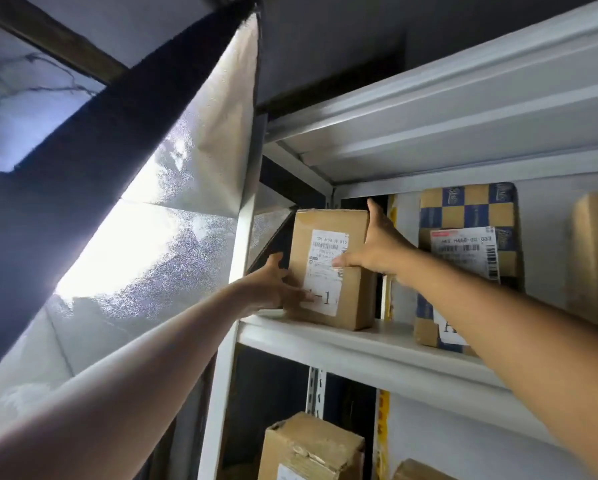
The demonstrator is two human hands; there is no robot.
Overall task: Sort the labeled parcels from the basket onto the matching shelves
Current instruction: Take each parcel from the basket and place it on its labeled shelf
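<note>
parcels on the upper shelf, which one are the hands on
The plain brown box at the shelf's left end, between the left hand and right hand. The blue-and-yellow checkered parcel beside it is untouched.

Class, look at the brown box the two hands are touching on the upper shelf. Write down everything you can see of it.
The brown cardboard box stands upright at the left end of the white shelf. A white shipping label with barcodes covers its front, with a large printed "-1" near the bottom. The left hand touches its lower left side; the right hand presses its upper right edge, thumb on the label. The checkered parcel stands apart to its right.
</note>
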